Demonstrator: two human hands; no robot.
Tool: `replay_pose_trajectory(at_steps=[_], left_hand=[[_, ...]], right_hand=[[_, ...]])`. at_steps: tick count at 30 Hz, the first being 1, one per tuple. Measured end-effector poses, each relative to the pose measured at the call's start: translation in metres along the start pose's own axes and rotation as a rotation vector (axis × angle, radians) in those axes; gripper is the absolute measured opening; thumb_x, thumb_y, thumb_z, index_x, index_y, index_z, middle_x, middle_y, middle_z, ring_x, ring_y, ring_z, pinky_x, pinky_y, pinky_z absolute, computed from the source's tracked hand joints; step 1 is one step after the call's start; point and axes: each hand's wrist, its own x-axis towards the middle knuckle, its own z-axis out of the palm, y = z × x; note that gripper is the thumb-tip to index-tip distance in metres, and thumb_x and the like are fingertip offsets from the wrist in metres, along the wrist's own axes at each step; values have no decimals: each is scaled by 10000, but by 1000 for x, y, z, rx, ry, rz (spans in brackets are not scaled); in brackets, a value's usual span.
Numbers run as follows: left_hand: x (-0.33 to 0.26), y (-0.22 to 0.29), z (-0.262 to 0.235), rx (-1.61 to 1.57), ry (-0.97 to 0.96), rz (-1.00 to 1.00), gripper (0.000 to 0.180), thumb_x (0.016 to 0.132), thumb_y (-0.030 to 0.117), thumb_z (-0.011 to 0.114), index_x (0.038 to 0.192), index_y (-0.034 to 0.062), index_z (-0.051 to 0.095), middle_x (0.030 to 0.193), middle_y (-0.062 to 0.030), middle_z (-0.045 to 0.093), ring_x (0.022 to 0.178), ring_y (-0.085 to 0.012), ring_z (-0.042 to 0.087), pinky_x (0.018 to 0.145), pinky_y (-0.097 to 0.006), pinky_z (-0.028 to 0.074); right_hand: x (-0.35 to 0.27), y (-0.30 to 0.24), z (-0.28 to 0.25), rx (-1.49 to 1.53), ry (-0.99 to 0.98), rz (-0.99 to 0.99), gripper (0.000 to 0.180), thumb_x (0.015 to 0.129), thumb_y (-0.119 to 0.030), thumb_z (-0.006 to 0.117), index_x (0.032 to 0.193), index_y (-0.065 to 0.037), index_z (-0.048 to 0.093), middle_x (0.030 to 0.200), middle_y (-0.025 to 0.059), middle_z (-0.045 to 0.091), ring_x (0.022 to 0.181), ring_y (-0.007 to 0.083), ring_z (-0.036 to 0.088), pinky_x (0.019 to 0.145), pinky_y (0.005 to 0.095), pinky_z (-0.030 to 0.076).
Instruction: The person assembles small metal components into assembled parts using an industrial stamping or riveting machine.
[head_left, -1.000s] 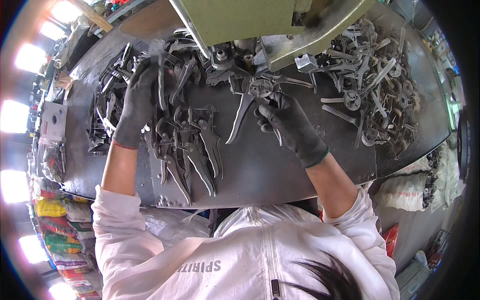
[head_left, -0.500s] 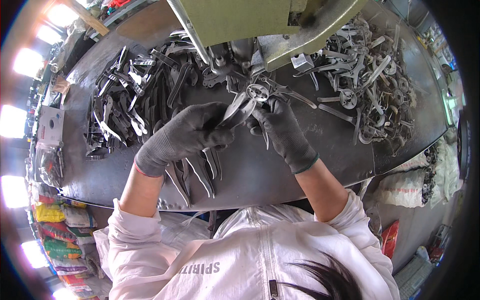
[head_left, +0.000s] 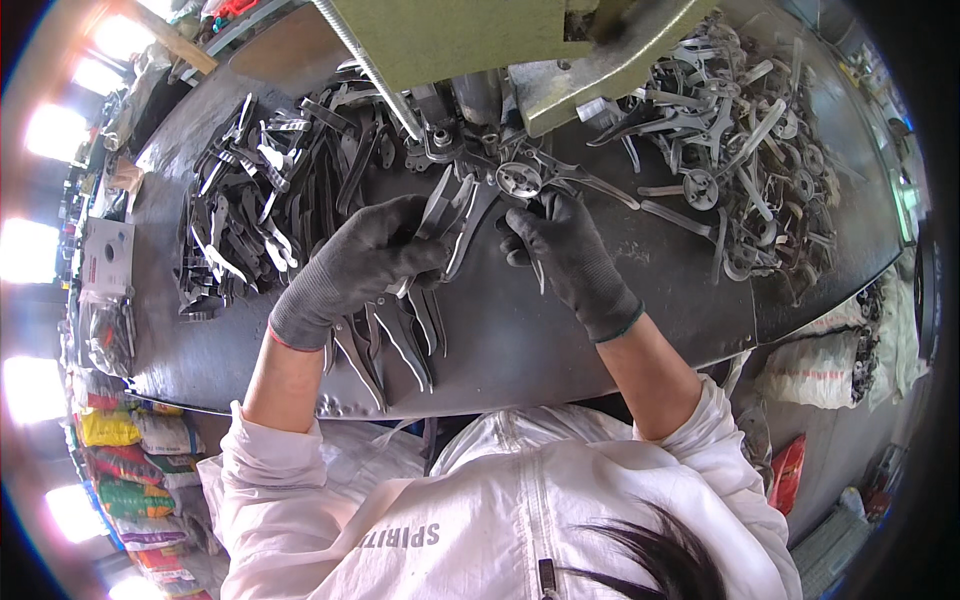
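Observation:
My left hand (head_left: pixel 375 250), in a dark grey knit glove, is closed around flat silver metal handle pieces (head_left: pixel 461 228); their tips point up toward the machine. Against the machine's lower end sits a metal part with a round, holed disc (head_left: pixel 519 180), from which slim arms spread. My right hand (head_left: pixel 565 255), gloved alike, pinches this part just below the disc, and one slim arm hangs beneath the fingers. The pieces in my left hand come close to the disc; whether they touch I cannot tell. Several curved handles (head_left: pixel 398 340) lie partly under my left hand.
A green machine head (head_left: pixel 450 40) with a metal spindle overhangs the dark metal table (head_left: pixel 620 370). Left of it lies a heap of dark curved handles (head_left: pixel 235 200). At right is a pile of disc-ended metal parts (head_left: pixel 745 170). Colourful sacks (head_left: pixel 135 455) are stacked beyond the left edge.
My left hand has shifted slightly left and tilted its handle pieces more upright, away from the disc. My right hand has stayed almost in place at the disc part.

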Motion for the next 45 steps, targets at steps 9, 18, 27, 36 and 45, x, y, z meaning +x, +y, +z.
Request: replay_pose_trajectory(at_steps=[9, 18, 27, 36, 45], left_hand=[[16, 11, 24, 18, -62, 98, 326, 877, 166, 613, 1134, -23, 548, 889, -38, 604, 786, -105, 552, 699, -242, 456], [24, -58, 5, 386, 308, -101, 144, 923, 124, 540, 1005, 6, 527, 856, -55, 588, 713, -98, 590, 584, -244, 503], [26, -58, 19, 75, 323, -121, 167, 920, 137, 544, 997, -9, 519, 848, -59, 582, 635, -110, 612, 535, -222, 506], [22, -40, 16, -64, 222, -61, 307, 955, 280, 505, 1075, -1, 533, 818, -52, 598, 648, -89, 597, 565, -212, 484], [53, -44, 14, -152, 140, 92, 340, 986, 234, 447, 1182, -36, 515, 905, -92, 638, 736, -131, 621, 652, -250, 509]], right_hand=[[-12, 34, 4, -829, -27, -877, 179, 836, -55, 594, 1010, -28, 568, 820, 123, 625, 774, 237, 639, 698, 334, 518], [-48, 2, -48, -1317, 337, -663, 522, 803, -284, 642, 1218, -22, 463, 1070, 206, 539, 947, 362, 555, 794, 434, 476], [-50, 45, -44, -1409, 291, -659, 570, 765, -299, 680, 1217, -26, 466, 1077, 190, 544, 967, 362, 552, 797, 455, 465], [-24, -24, -55, -686, 274, -469, 297, 838, -33, 602, 1124, -2, 531, 907, 123, 621, 708, 174, 623, 599, 296, 492], [-2, -43, -12, -90, 4, -79, 221, 895, -87, 561, 1098, -1, 577, 855, 39, 619, 665, 77, 572, 559, 213, 467]])
